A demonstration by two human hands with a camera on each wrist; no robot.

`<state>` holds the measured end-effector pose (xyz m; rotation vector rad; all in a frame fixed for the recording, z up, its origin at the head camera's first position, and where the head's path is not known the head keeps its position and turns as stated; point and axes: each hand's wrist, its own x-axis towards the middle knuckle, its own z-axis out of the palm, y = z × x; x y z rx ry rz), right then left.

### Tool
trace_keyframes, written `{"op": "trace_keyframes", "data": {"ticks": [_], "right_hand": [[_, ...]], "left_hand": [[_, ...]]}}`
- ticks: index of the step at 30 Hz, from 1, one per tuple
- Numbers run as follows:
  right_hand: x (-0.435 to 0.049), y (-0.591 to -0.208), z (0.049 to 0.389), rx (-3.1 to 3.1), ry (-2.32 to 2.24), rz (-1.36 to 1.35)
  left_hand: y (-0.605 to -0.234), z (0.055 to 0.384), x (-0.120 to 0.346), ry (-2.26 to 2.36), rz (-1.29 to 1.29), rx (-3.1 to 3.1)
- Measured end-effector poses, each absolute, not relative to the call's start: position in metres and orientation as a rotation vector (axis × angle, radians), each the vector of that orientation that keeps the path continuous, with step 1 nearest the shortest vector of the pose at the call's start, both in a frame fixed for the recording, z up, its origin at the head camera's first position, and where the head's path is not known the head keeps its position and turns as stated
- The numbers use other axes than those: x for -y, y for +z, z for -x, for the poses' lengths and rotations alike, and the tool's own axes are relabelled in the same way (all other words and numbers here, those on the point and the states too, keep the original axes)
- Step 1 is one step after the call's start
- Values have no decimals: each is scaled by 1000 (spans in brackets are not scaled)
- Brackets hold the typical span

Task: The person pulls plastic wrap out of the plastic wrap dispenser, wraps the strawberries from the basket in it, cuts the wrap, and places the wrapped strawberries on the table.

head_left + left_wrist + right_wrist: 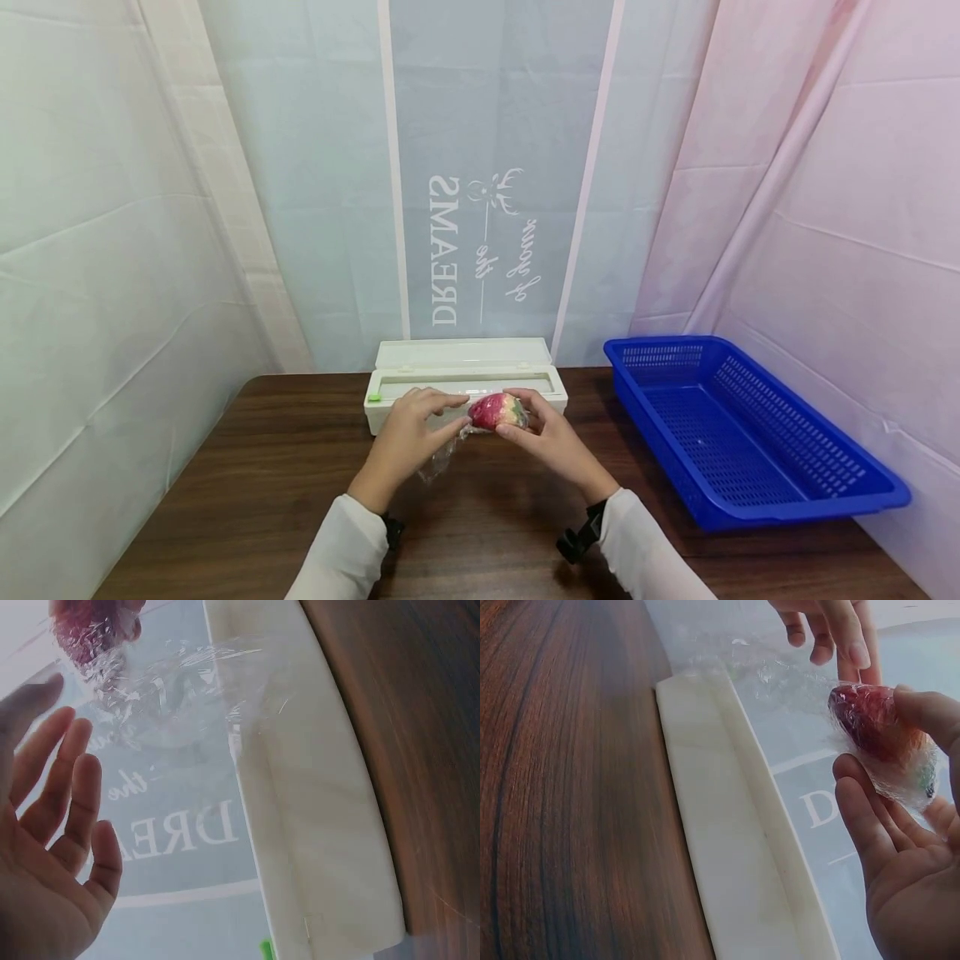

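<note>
A red fruit (pixel 492 411), yellow and green at one end and strawberry-like, is wrapped in clear cling film above the table. My right hand (pixel 551 437) holds it by the green end, thumb on one side and fingers on the other, as the right wrist view shows. My left hand (pixel 56 817) is beside the red tip, its fingers loosely bent and apart, with nothing seen gripped between them. A loose tail of cling film (pixel 176 694) trails from the fruit. Just behind both hands stands a white cling film dispenser (pixel 377 417) with its lid raised.
A blue perforated plastic basket (pixel 667 450) stands at the right of the dark wooden table (pixel 247 492). A green slider (pixel 374 398) sits at the dispenser's left end. Fabric curtains (pixel 322 167) enclose the table at the back and sides.
</note>
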<state>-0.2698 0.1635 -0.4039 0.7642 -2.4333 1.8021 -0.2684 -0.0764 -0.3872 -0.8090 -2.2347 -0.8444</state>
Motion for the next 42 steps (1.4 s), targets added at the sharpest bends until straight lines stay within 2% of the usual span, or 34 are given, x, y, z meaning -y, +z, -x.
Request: {"op": "trace_keyframes", "data": {"ticks": [5, 13, 20, 26, 33, 42], "right_hand": [[-163, -403, 269, 2408, 1808, -808], [-156, -378, 252, 2404, 1781, -831], [-156, -387, 257, 2370, 1787, -838], [-154, -379, 250, 2377, 1774, -856], [-158, -402, 265, 2368, 1757, -853], [-158, -407, 267, 2355, 1718, -842]], "left_hand": [[-387, 264, 74, -851, 730, 2345], [-389, 265, 73, -887, 637, 2398], [-392, 267, 73, -949, 554, 2477], [-394, 269, 70, -1085, 582, 2466], [-400, 270, 65, -1192, 622, 2386], [-404, 268, 64, -1404, 666, 2461]]}}
